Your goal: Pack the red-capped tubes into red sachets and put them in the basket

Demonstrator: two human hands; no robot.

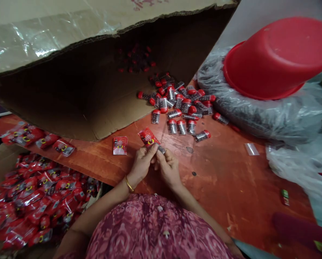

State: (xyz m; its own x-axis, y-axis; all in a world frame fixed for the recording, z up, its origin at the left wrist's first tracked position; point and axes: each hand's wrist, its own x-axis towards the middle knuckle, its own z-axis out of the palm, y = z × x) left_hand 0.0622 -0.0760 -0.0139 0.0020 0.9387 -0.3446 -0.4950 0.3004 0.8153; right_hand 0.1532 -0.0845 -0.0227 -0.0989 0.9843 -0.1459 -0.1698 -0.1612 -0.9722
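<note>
At the table's near edge, the left hand [142, 162] pinched a red sachet [148, 137] by its mouth, tilted toward eleven o'clock — likely held open for filling. The right hand [167, 166] gripped a small vial [161, 149], mostly hidden by fingers. At one o'clock lay red-capped vials [182, 106] — their contents unreadable.

A red-brown table [225, 180] carries the things. Far on it lies a tipped cardboard box [96, 97], with red-capped vials [181, 106] spilled at its mouth. A red packet [120, 145] lies near the middle, more packets [36, 138] at the left edge, plastic bags [258, 111] right.
</note>
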